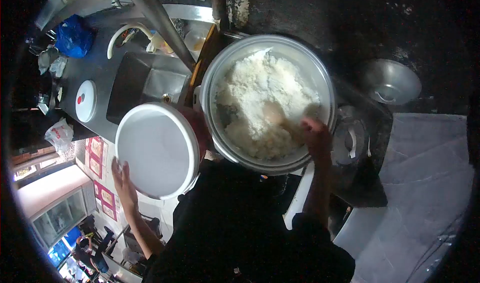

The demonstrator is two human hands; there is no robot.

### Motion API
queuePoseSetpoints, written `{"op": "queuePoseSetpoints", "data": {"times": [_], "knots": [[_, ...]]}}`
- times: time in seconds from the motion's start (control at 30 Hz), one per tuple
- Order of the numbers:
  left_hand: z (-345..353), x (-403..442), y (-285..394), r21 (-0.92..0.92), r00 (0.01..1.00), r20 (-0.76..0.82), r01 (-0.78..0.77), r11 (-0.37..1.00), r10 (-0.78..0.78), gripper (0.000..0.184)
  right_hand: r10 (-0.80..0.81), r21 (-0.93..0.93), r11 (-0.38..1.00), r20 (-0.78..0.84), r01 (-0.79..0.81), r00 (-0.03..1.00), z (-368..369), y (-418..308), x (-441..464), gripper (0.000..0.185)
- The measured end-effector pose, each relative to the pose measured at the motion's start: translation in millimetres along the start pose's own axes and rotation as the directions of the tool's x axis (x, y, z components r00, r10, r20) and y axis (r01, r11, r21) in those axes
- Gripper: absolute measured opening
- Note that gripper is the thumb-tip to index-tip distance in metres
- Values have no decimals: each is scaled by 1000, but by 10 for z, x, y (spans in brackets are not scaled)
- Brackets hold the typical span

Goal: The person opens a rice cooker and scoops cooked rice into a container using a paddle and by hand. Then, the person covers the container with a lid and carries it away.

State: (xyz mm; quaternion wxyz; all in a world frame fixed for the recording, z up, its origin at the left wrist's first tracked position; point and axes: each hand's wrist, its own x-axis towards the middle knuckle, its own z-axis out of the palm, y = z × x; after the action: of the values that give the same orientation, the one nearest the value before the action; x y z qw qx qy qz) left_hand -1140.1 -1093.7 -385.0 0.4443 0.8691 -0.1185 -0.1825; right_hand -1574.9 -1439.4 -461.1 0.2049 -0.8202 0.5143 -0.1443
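Observation:
My left hand [125, 180] is at the left rim of a white round bucket [124, 133], its fingers stretched out against the outside. The bucket's inside looks pale and smooth; what it rests on is hidden. My right hand [316, 130] reaches over the right side of a large metal pot [214, 128], fingers curled and blurred. A roundish blurred shape is by its fingertips, and I cannot make out what they hold. The pot holds white, flour-like or grainy stuff [265, 78], heaped and dry-looking at the back and lumpier near the front. A pale rounded lump [273, 112] shows in its middle.
Left of the pot is a steel sink [132, 75] with a curved white tap [117, 35]. A white lid [86, 101] and a blue bag [74, 36] lie on the counter. A metal bowl [392, 80] and a glass lid [350, 140] are at right. A person [90, 253] is far off lower left.

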Motion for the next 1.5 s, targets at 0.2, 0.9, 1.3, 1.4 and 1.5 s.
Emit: {"op": "queuePoseSetpoints", "data": {"times": [0.2, 0.9, 1.3, 1.4, 1.5], "knots": [[717, -483, 1304, -87, 737, 256, -627, 774, 626, 40, -229, -89, 964, 206, 251, 951, 291, -130, 79, 18], [2540, -699, 567, -225, 876, 215, -386, 894, 433, 91, -413, -247, 818, 379, 520, 828, 579, -539, 1892, 15], [2577, -656, 528, -131, 885, 326, -307, 942, 334, 95, -252, -230, 868, 562, 441, 788, 725, -997, 1719, 17], [2624, -654, 496, -98, 893, 301, -321, 942, 335, 95, -221, -144, 910, 627, 390, 747, 773, -1024, 1635, 17], [2595, -651, 493, -57, 887, 365, -281, 958, 282, 93, -287, -88, 911, 567, 404, 772, 1001, -848, 1496, 19]]}}
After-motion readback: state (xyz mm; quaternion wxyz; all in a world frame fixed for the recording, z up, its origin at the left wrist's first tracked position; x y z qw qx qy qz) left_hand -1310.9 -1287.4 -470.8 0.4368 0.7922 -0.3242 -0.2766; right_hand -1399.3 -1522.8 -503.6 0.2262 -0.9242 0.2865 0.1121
